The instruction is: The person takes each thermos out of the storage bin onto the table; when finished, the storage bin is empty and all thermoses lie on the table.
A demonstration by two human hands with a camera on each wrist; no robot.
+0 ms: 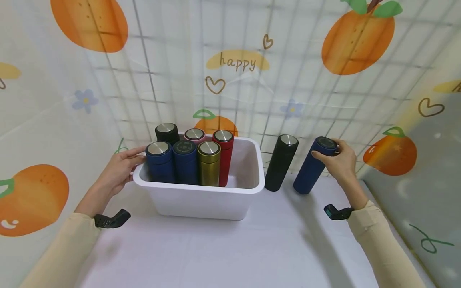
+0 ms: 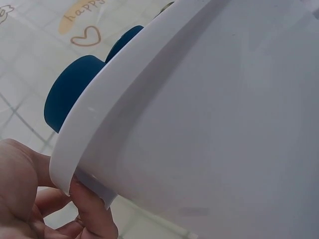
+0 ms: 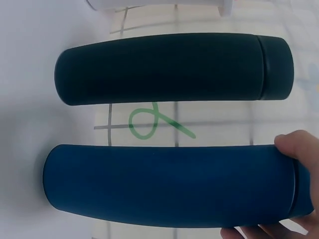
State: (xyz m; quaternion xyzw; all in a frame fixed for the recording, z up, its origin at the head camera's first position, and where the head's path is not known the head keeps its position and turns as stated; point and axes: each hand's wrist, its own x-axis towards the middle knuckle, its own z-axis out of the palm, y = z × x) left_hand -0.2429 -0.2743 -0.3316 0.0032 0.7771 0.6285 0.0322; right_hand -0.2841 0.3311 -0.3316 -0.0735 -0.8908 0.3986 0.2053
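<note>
At the left end of a white plastic bin [image 1: 201, 203], my left hand [image 1: 120, 170] grips the rim, with curled fingers under its lip in the left wrist view. Several thermos bottles stand inside, among them a gold one [image 1: 209, 168], a red one [image 1: 225, 160] and a black one [image 1: 167, 133]. My right hand [image 1: 340, 160] holds a dark blue thermos [image 1: 309, 172] around its lid end, thumb on the near side. That bottle is upright at the table, right of the bin. Whether its base touches the table is hard to tell.
A black thermos [image 1: 281, 164] with a silver lid top stands between the bin and the blue thermos. Behind everything hangs a translucent curtain [image 1: 245, 100] printed with oranges, over a wire grid. The white tabletop [image 1: 216, 252] stretches in front.
</note>
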